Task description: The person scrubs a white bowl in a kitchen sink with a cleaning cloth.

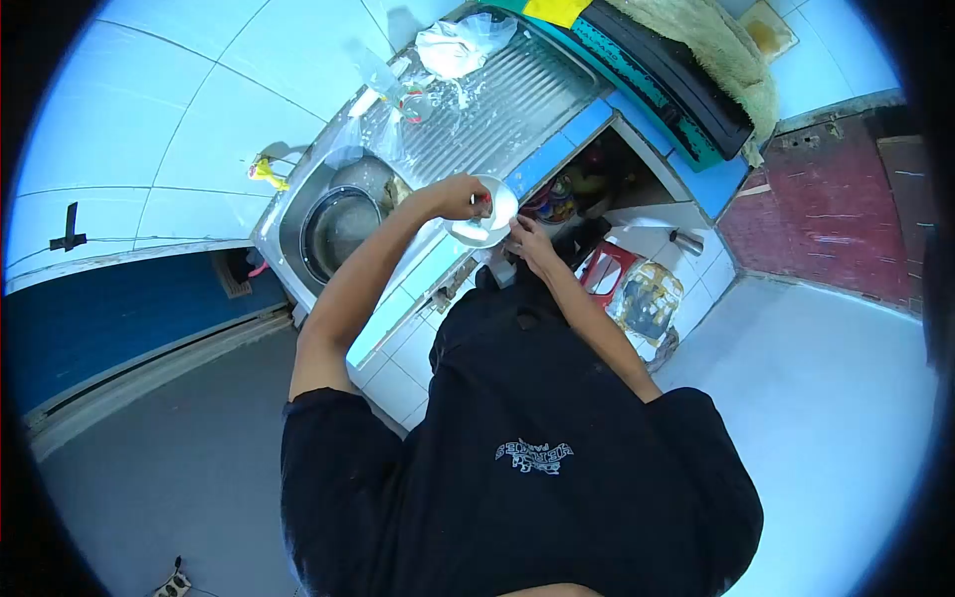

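A white bowl (505,209) is held over the front edge of the sink counter, close to my body. My right hand (532,245) grips its near right rim, with the fingers partly hidden. My left hand (460,197) reaches over the bowl from the left, its fingers closed and pointing down into it. A small reddish spot shows at those fingertips, but what they hold is too small to make out. Something white lies inside the bowl.
Left of my forearm, a round metal pan (338,234) sits in the sink basin (290,221). Plastic bags (453,50) and white smears cover the ribbed drainboard (497,104). A green and black appliance (667,75) stands to the right, above an open cupboard. A red stool (607,271) is below.
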Demonstrator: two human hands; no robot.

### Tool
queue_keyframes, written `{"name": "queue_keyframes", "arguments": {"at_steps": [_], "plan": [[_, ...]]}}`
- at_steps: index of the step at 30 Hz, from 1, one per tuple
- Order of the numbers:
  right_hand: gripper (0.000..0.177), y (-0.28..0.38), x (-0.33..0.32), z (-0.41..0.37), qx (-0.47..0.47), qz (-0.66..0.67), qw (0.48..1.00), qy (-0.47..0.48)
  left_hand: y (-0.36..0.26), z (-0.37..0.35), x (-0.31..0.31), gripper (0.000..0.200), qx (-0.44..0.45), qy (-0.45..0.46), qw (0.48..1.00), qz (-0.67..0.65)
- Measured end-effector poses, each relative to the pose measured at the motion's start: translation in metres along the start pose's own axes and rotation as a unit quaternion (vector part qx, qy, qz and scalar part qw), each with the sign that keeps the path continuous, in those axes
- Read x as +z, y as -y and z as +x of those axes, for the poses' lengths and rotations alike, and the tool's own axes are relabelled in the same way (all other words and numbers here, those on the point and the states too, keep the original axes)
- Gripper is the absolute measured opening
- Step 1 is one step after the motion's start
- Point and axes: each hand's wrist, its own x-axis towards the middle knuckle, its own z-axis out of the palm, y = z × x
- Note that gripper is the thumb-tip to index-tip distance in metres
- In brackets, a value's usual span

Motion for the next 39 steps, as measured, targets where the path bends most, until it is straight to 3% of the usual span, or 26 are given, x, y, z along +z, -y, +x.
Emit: {"name": "queue_keyframes", "arguments": {"at_steps": [4,6,8,12,18,20,22,23,30,32,35,39], "plan": [[0.061,-0.003,-0.001,0.003,0.006,0.008,1.0,0.011,0.01,-0.002,0.013,0.02,-0.022,-0.057,0.998,-0.004],[0.063,-0.003,-0.003,0.0,0.012,0.012,1.0,0.004,0.011,-0.003,0.017,0.026,-0.003,-0.12,0.987,-0.104],[0.065,-0.004,-0.002,-0.001,-0.001,0.021,1.0,0.012,0.01,-0.003,0.019,0.029,-0.04,-0.119,0.99,-0.062],[0.064,-0.001,-0.003,-0.003,0.009,0.03,0.999,0.024,0.008,-0.001,0.036,0.03,-0.074,-0.213,0.969,-0.102],[0.061,0.0,-0.002,-0.003,0.005,0.014,1.0,0.023,0.009,0.001,0.057,0.034,-0.146,-0.376,0.911,-0.086],[0.06,0.001,0.0,-0.005,-0.004,-0.002,1.0,-0.003,0.008,0.0,0.062,0.033,-0.152,-0.394,0.901,-0.104],[0.061,0.002,-0.001,-0.006,-0.003,-0.004,1.0,0.001,0.002,-0.003,0.062,0.033,-0.161,-0.46,0.858,-0.162],[0.061,0.002,-0.001,-0.005,-0.001,-0.006,1.0,0.005,-0.004,-0.008,0.058,0.028,-0.213,-0.443,0.861,-0.129],[0.062,0.008,0.002,-0.01,-0.008,-0.024,1.0,-0.008,-0.016,-0.019,0.061,0.023,-0.182,-0.586,0.781,-0.119],[0.061,0.01,0.001,-0.011,-0.011,-0.026,1.0,0.006,-0.02,-0.025,0.062,0.02,-0.204,-0.578,0.779,-0.131],[0.06,0.009,0.001,-0.009,-0.014,-0.028,1.0,-0.002,-0.024,-0.035,0.064,0.02,-0.22,-0.549,0.806,-0.014],[0.058,0.006,-0.001,-0.008,-0.03,-0.02,0.999,0.008,-0.037,-0.045,0.073,0.015,-0.18,-0.506,0.843,0.026]]}}
